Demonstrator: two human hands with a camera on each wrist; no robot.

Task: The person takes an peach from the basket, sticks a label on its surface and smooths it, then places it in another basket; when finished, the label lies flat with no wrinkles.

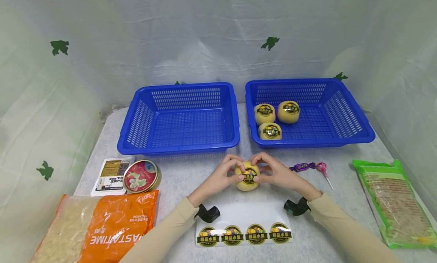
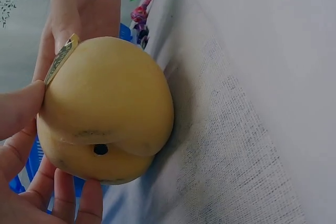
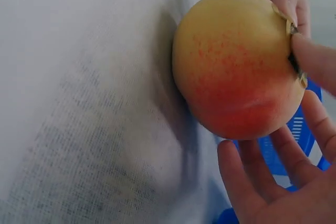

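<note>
A yellow peach stands on the table between the two hands. Its red blush shows in the right wrist view, on the side of the peach. From the left, the left hand holds it with curled fingers, thumb on the edge of a dark round label. The right hand grips the opposite side, its thumb also pressing that label. One edge of the label stands slightly off the skin in the left wrist view. Just in front lies a white sheet with several matching labels along its near edge.
A blue basket stands back left; another blue basket at right holds three labelled peaches. At left are a round tin, a flat packet and a macaroni bag. Rightward lie a wrapped candy, lollipop and green-edged package.
</note>
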